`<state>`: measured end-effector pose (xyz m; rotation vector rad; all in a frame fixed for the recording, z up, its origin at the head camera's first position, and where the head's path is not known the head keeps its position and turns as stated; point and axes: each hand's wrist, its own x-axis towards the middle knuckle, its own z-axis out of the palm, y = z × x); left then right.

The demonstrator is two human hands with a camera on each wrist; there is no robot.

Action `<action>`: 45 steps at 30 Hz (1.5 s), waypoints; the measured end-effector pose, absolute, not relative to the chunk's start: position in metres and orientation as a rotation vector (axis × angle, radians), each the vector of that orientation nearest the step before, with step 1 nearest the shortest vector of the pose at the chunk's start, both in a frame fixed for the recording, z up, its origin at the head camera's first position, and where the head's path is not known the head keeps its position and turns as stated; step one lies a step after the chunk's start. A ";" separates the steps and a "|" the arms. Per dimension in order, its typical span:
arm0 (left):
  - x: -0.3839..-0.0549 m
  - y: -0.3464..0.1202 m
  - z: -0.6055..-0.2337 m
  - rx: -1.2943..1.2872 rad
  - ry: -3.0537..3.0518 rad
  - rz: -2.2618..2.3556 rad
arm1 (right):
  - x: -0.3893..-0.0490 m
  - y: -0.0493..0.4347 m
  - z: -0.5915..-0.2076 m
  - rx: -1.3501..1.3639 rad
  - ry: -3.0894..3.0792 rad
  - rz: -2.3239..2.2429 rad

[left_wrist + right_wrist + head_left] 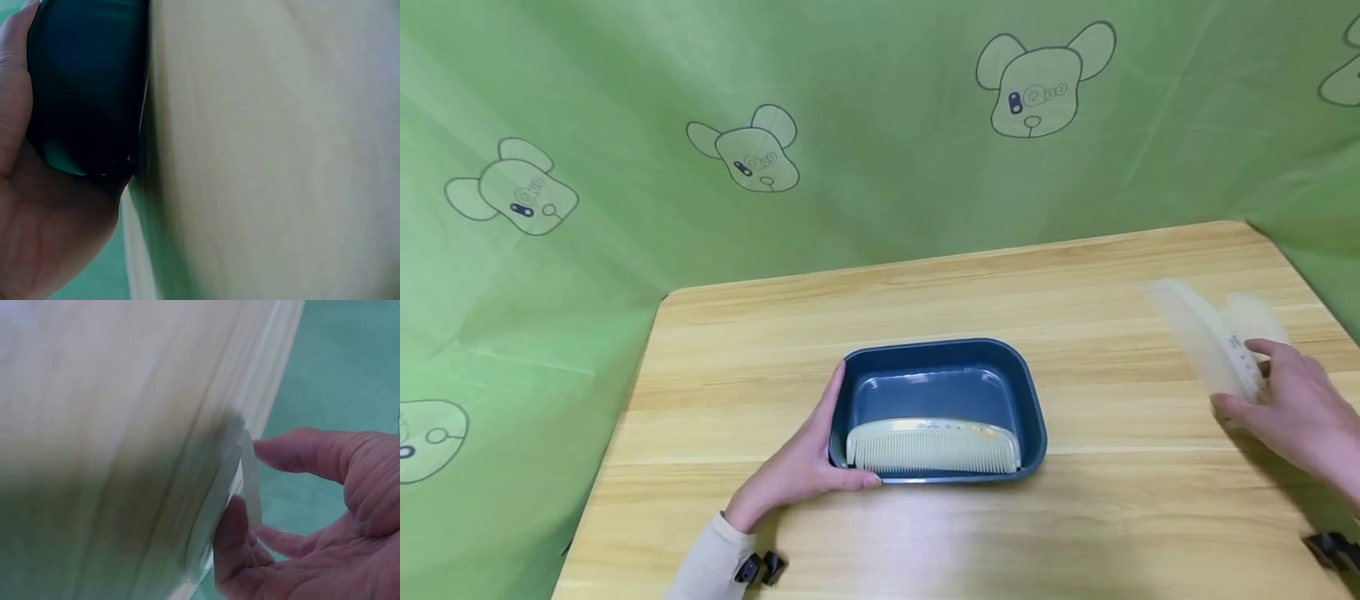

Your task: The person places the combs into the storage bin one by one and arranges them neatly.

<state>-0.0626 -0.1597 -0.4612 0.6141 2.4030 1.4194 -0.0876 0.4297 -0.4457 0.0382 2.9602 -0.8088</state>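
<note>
A dark blue rectangular plastic box (913, 398) sits on the table, and my left hand (808, 458) holds its left end. The thumb lies along the near rim and the fingers go round the left side. Inside the box, along its near wall, rests a pale cream comb (936, 446), teeth toward me. Over at the right, my right hand (1296, 404) pinches another pale comb (1206, 333) between thumb and fingers; it looks blurred. Just beyond that hand shows a further pale comb (1258, 321), partly hidden by it. In the right wrist view the held comb (250, 481) stands edge-on.
The light wood-grain table (1105, 517) carries all of this. A green curtain (880, 225) printed with bear faces hangs behind its far edge and at both sides. A small black device (762, 568) is at the left wrist, below the pale sleeve (715, 562).
</note>
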 end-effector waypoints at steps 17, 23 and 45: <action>-0.063 -0.161 -0.459 0.618 2.411 1.406 | -0.080 0.427 -0.445 -0.036 2.996 -1.088; -0.063 -0.161 -0.458 0.633 2.409 1.406 | -0.077 0.422 -0.448 -0.108 2.935 -1.306; -0.063 -0.162 -0.459 0.599 2.401 1.395 | -0.074 0.408 -0.440 -0.068 2.657 -1.775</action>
